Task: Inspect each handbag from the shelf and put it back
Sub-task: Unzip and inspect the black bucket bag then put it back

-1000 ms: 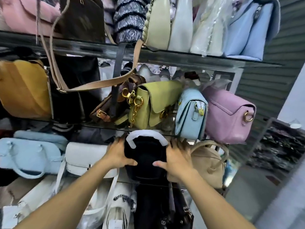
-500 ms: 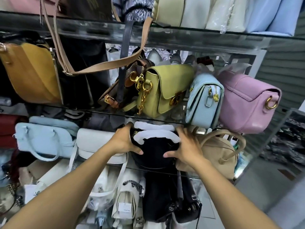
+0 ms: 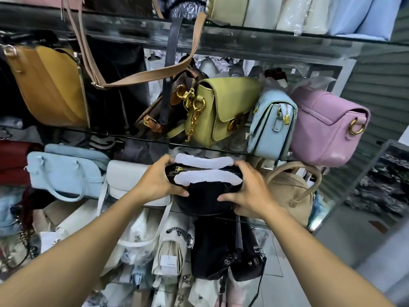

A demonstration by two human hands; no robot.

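A small black handbag (image 3: 204,197) with two handles wrapped in white foam sits at the middle shelf's front, tipped so its zipped top faces me. My left hand (image 3: 158,181) grips its left side, thumb on the front. My right hand (image 3: 249,192) grips its right side the same way. The bag stands between a white flap bag (image 3: 127,179) on the left and a beige handbag (image 3: 292,192) on the right.
Glass shelves (image 3: 254,35) are packed with bags. Above the black bag stand a yellow-green bag (image 3: 223,109), a light blue bag (image 3: 271,127) and a pink bag (image 3: 325,129). A tan strap (image 3: 141,77) hangs down. More bags crowd the lower shelf.
The black bag has tipped forward so both foam-wrapped handles and the zip now show. Both hands slid up to its top corners. The view has moved closer.
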